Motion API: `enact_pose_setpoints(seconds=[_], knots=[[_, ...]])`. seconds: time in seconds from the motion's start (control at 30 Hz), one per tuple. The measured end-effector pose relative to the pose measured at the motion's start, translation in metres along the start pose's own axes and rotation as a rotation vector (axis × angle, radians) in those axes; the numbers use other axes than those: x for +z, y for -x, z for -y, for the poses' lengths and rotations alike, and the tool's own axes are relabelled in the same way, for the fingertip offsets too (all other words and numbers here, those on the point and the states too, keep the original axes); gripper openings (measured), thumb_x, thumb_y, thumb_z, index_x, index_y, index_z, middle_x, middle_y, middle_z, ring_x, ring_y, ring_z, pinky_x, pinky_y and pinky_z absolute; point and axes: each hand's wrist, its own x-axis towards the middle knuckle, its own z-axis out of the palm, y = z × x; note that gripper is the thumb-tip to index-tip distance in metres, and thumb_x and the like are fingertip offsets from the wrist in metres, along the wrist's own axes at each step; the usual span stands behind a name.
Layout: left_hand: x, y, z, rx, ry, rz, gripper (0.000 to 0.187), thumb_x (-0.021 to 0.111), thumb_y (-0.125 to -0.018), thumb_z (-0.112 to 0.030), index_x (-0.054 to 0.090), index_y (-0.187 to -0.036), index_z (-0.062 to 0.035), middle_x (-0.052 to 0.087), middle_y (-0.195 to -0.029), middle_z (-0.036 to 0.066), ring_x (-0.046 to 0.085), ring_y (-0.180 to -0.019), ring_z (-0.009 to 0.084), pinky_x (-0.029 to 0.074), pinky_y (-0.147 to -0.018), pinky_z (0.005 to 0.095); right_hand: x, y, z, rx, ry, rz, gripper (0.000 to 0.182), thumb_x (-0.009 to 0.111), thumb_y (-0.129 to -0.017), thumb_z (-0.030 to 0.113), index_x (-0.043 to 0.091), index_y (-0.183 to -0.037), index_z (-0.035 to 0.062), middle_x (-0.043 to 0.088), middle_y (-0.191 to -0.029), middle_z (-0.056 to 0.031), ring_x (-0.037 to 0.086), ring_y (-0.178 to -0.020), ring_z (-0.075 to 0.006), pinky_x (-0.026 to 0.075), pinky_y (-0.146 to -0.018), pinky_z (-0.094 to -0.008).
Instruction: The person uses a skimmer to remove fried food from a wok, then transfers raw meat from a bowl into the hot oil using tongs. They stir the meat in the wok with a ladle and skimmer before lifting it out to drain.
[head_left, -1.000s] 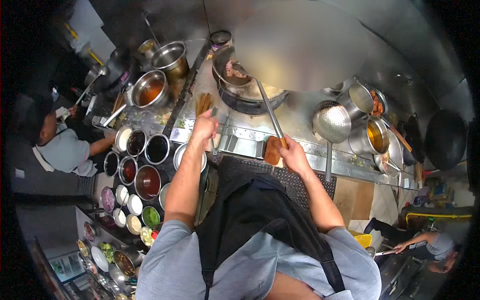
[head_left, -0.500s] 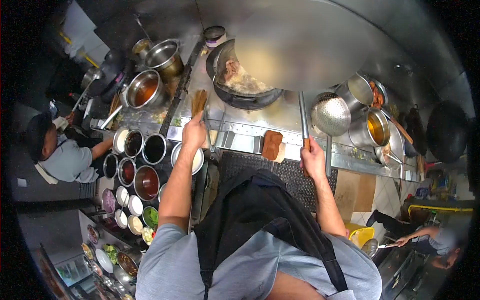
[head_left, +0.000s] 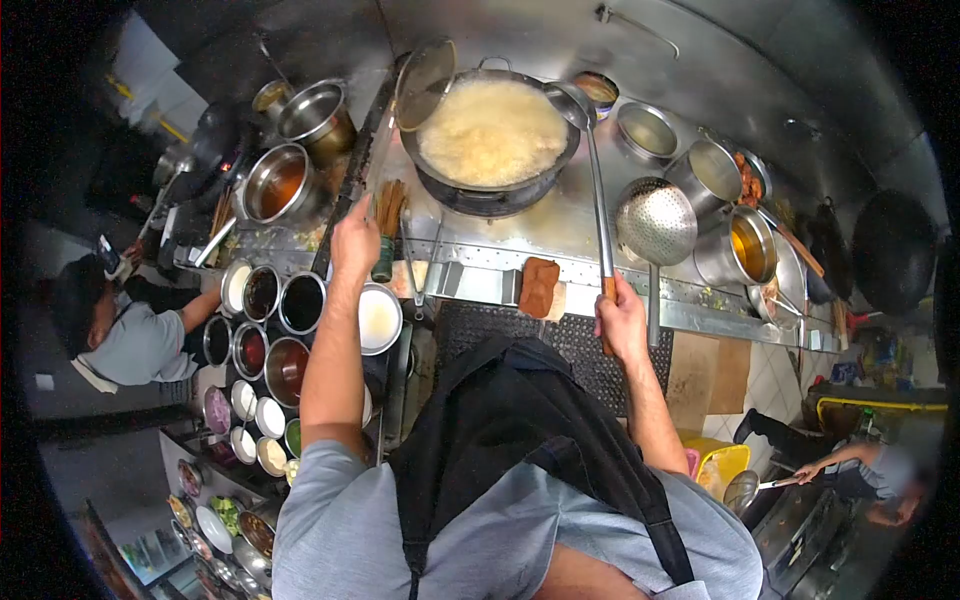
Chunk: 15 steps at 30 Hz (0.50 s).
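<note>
My left hand (head_left: 355, 240) is closed around the handle of a round, see-through mesh strainer (head_left: 425, 85); the handle is only partly visible. The strainer is raised at the left rim of a wok (head_left: 492, 135) full of pale, foaming liquid. In my right hand (head_left: 622, 318) is the wooden handle of a long ladle (head_left: 600, 190). Its bowl rests by the wok's right edge. A bamboo brush (head_left: 391, 212) stands in a green holder just right of my left hand. Beside the ladle lies a perforated skimmer (head_left: 657, 222).
Pots of sauce (head_left: 285, 183) and several seasoning containers (head_left: 303, 303) stand left. Metal pots (head_left: 738, 248) crowd the right side. A folded brown cloth (head_left: 540, 287) lies on the front ledge. One person (head_left: 140, 335) is at far left, another (head_left: 850, 475) at lower right.
My left hand has moved left, and the strainer has shifted up and left. A large blurred area no longer covers the wok and ladle bowl. My right hand stays nearly in place.
</note>
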Motion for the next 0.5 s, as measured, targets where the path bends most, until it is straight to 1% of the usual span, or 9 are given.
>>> enact_pose_setpoints(seconds=[0.13, 0.2, 0.3, 0.33, 0.4, 0.43, 0.5], knots=[[0.013, -0.044, 0.016, 0.046, -0.027, -0.031, 0.041, 0.053, -0.083, -0.011, 0.060, -0.123, -0.0143, 0.064, -0.094, 0.027, 0.062, -0.091, 0.0427, 0.049, -0.080, 0.0499, 0.000, 0.000, 0.007, -0.001, 0.005, 0.005, 0.050, 0.046, -0.089, 0.000, 0.043, -0.138, 0.0038, 0.049, -0.063, 0.0000, 0.047, -0.044, -0.0102, 0.042, -0.042, -0.0252], [0.025, -0.062, 0.028, 0.043, -0.113, -0.017, 0.043, 0.053, -0.082, -0.013, 0.060, -0.124, -0.0148, 0.065, -0.093, 0.027, 0.062, -0.090, 0.0429, 0.050, -0.080, 0.0497, 0.000, 0.001, 0.009, -0.004, 0.000, -0.002, 0.050, 0.046, -0.088, 0.000, 0.043, -0.138, 0.0032, 0.049, -0.063, -0.0001, 0.048, -0.044, -0.0103, 0.042, -0.042, -0.0252], [0.037, -0.076, 0.034, 0.018, -0.099, 0.036, 0.043, 0.054, -0.081, -0.014, 0.060, -0.124, -0.0143, 0.064, -0.093, 0.027, 0.061, -0.093, 0.0437, 0.049, -0.083, 0.0493, -0.001, 0.004, 0.011, -0.012, 0.006, -0.021, 0.050, 0.047, -0.088, 0.000, 0.043, -0.138, 0.0021, 0.050, -0.063, -0.0003, 0.048, -0.045, -0.0103, 0.042, -0.042, -0.0253], [0.052, -0.083, 0.046, 0.022, -0.094, 0.037, 0.043, 0.054, -0.081, -0.014, 0.060, -0.124, -0.0143, 0.064, -0.093, 0.027, 0.061, -0.093, 0.0437, 0.049, -0.083, 0.0493, -0.002, 0.005, 0.010, -0.014, 0.017, -0.030, 0.050, 0.047, -0.088, 0.000, 0.043, -0.138, 0.0015, 0.051, -0.064, -0.0005, 0.048, -0.045, -0.0103, 0.042, -0.042, -0.0254], [0.086, -0.096, 0.074, 0.204, -0.016, 0.031, 0.043, 0.053, -0.081, -0.011, 0.061, -0.123, -0.0135, 0.066, -0.087, 0.026, 0.066, -0.079, 0.0403, 0.053, -0.072, 0.0469, -0.005, 0.006, 0.008, -0.011, 0.016, -0.031, 0.050, 0.047, -0.088, 0.000, 0.042, -0.138, 0.0012, 0.052, -0.064, -0.0008, 0.049, -0.045, -0.0102, 0.042, -0.042, -0.0255], [0.087, -0.094, 0.063, 0.212, -0.012, 0.033, 0.043, 0.053, -0.081, -0.011, 0.061, -0.123, -0.0135, 0.066, -0.087, 0.026, 0.066, -0.079, 0.0403, 0.053, -0.072, 0.0469, -0.007, 0.008, 0.007, -0.006, 0.015, -0.025, 0.051, 0.047, -0.088, 0.001, 0.041, -0.139, 0.0009, 0.052, -0.064, -0.0010, 0.049, -0.045, -0.0102, 0.042, -0.042, -0.0256], [0.086, -0.086, 0.034, -0.256, 0.205, 0.373, 0.042, 0.053, -0.080, -0.007, 0.062, -0.121, -0.0117, 0.067, -0.080, 0.021, 0.065, -0.058, 0.0325, 0.052, -0.053, 0.0433, -0.007, 0.012, 0.009, 0.009, -0.002, -0.052, 0.052, 0.047, -0.089, 0.001, 0.040, -0.140, 0.0013, 0.053, -0.065, -0.0012, 0.050, -0.046, -0.0104, 0.043, -0.042, -0.0256]])
